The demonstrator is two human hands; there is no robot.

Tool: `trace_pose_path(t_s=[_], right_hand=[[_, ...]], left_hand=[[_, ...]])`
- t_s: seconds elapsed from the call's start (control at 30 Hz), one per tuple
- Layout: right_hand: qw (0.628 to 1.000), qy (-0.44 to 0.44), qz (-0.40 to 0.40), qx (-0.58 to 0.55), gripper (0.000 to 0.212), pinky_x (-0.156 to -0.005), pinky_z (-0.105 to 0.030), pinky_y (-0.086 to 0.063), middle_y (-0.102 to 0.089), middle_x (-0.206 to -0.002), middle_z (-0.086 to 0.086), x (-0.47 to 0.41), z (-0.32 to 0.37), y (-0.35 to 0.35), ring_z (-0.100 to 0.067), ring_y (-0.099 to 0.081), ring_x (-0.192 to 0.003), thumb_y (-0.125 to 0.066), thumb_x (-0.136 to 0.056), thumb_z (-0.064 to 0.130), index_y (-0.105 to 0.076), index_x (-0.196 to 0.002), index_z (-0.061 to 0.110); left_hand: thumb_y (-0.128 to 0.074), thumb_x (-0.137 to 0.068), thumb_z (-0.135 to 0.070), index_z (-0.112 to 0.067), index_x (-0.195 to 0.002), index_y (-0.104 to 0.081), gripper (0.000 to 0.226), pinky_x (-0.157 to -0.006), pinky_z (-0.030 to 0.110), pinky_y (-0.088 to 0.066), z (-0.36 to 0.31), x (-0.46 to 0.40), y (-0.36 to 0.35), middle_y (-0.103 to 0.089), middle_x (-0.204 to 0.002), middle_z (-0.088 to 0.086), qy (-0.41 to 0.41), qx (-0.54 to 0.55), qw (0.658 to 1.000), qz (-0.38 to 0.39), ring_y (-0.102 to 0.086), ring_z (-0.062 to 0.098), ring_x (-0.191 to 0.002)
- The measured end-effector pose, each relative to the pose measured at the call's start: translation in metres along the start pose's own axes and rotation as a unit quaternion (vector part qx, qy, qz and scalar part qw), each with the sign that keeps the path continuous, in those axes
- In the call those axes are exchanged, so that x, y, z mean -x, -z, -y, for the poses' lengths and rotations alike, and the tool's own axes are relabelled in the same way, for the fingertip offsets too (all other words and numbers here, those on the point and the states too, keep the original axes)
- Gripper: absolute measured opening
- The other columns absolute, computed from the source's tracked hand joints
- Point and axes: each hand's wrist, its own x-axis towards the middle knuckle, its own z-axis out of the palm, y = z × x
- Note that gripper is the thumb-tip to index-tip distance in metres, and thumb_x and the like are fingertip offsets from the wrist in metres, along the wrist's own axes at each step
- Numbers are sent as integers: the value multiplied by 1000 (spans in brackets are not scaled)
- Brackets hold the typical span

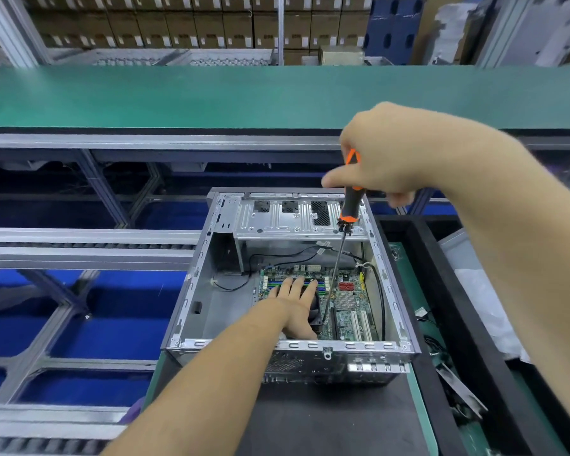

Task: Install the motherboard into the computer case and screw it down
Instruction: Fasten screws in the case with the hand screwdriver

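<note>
Open computer case [191, 301] of bare stamped sheet metal is sitting on a dark mat [326, 419] at the near end of the worktop [418, 413], rim perforated with slots, a ribbed drive cage [297, 218] spanning its far end.

The motherboard [346, 304] is lying flat on the case floor, toward the right side: green board, white expansion slots, a finned silver heatsink, a red patch, blue and green memory slots.

Left hand [297, 307] is reaching in over the near rim, palm down, fingers straight and spread, pressing on the board over the memory slots and a dark round fan. That grip is flat and open, holding nothing.

Right hand [385, 159] is raised above the case, grip wrapped around the top of a screwdriver [349, 209]: orange and black moulded handle, long thin steel shaft slanting down and leftward. The tip is meeting the board just right of the left hand; I cannot tell whether it is seated on a screw.

Thin black cables are looping along the case's right wall and far floor. A long green belt [211, 97] is running across behind.
</note>
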Motion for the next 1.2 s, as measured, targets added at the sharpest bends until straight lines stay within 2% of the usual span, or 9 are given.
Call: trace_pose_path(t_s=[0.23,0.33,0.47,0.6,0.7,0.8,0.9,1.07,1.2], right_hand=[[999,-8,40,-4,40,-83,-40,-48,-48,-112,3,12,-18,2,-20,-60,-87,-61,-93,55,-42,-118,30],[997,63,11,-50,10,-61,-27,-42,-63,-82,13,15,-9,4,-5,-62,-66,-67,-96,32,-58,-100,30],[999,-22,-16,43,62,-52,-29,-43,-53,-33,5,11,4,4,-22,-62,-47,-46,-94,70,-60,-78,12],[998,-4,61,32,54,-74,-39,-53,-66,-91,7,15,-4,11,-21,-69,-79,-66,-87,59,-49,-127,27],[997,3,71,-30,26,-59,-31,-48,-70,-60,5,18,-5,7,-17,-70,-58,-66,-95,42,-55,-104,20],[995,-49,57,66,60,-54,-29,-44,-63,-44,0,16,5,8,-22,-66,-48,-50,-94,68,-60,-86,9],[998,-8,34,59,51,-73,-40,-51,-68,-96,2,14,2,7,-24,-65,-83,-58,-93,60,-54,-120,17],[999,-17,43,-8,45,-53,-29,-47,-68,-53,-3,12,3,7,-18,-66,-43,-61,-93,59,-56,-91,13],[998,6,29,56,57,-71,-37,-50,-68,-92,7,7,2,6,-20,-66,-79,-63,-88,64,-54,-120,18]], left_hand=[[-63,-85,-50,-29,-153,28,115,-121,52,4,1,-2,0,28,-163,4,1,8,1000,4,25,29,-150],[-62,-84,-51,-29,-153,27,115,-121,52,4,1,0,0,27,-163,4,5,4,1000,1,24,29,-150],[-62,-84,-52,-29,-154,26,114,-121,52,3,0,0,0,26,-164,3,4,5,1000,-4,22,29,-151],[-62,-84,-50,-29,-154,26,114,-121,51,3,0,2,1,27,-164,2,6,8,1000,-4,23,29,-151],[-62,-85,-50,-29,-154,25,114,-121,52,3,-1,2,1,26,-164,3,4,9,1000,-5,22,29,-151],[-63,-85,-49,-28,-155,24,114,-121,52,3,-2,4,1,25,-164,4,7,11,1000,-10,22,30,-151],[-63,-85,-48,-28,-155,24,113,-121,52,3,-3,4,1,25,-164,4,5,12,1000,-11,22,30,-151],[-62,-86,-48,-27,-155,24,113,-122,52,3,-3,6,2,25,-164,4,5,13,1000,-10,22,29,-151],[-63,-85,-48,-28,-155,24,113,-122,52,3,-3,6,3,25,-164,3,5,18,1000,-12,23,29,-151]])
